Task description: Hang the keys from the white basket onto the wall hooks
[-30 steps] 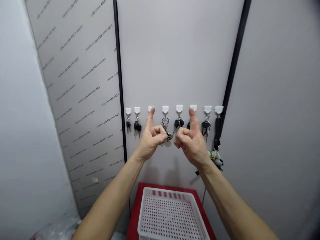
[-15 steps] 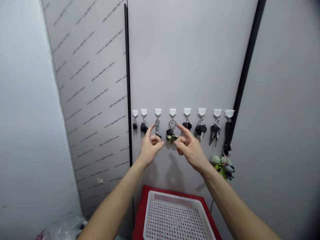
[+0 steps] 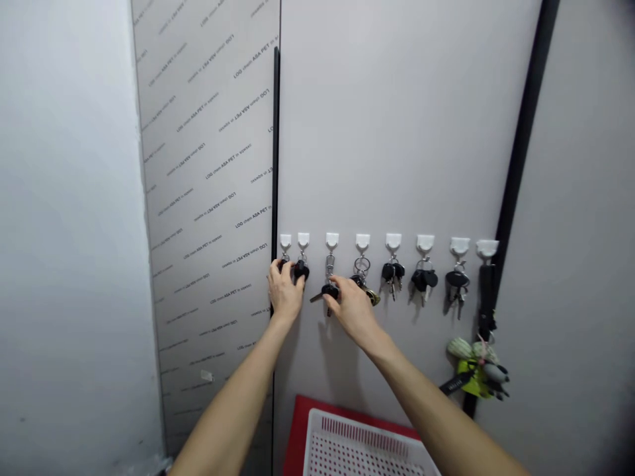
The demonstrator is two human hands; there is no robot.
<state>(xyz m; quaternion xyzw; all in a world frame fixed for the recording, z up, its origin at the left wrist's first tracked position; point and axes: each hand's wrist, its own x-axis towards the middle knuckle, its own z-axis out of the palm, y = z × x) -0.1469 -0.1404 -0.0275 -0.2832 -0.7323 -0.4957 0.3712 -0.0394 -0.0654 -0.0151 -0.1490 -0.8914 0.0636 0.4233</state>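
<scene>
Bunches of keys hang from a row of white hooks on a grey panel. My left hand (image 3: pixel 285 291) is at the two leftmost hooks, its thumb and forefinger closed about the black-headed keys (image 3: pixel 301 270) on the second hook. The leftmost keys (image 3: pixel 284 264) are partly hidden behind its fingers. My right hand (image 3: pixel 353 309) pinches the black-headed keys (image 3: pixel 329 289) on the third hook between thumb and forefinger; one key sticks out to the left. Behind that hand, the keyring (image 3: pixel 362 264) with a brass-coloured charm (image 3: pixel 371 297) is partly covered.
Further right hang more key bunches (image 3: pixel 393 272) and a black strap (image 3: pixel 487 297) with plush charms (image 3: pixel 479 370). Below, a white perforated basket (image 3: pixel 357 423) stands on a red surface (image 3: pixel 297 430). A black strip (image 3: pixel 276 165) edges the panel at left.
Both hands have moved left, from open poses before the third and fourth hooks onto key bunches. The keys on the third hook now tilt. The view has shifted, so the hooks appear lower and further right.
</scene>
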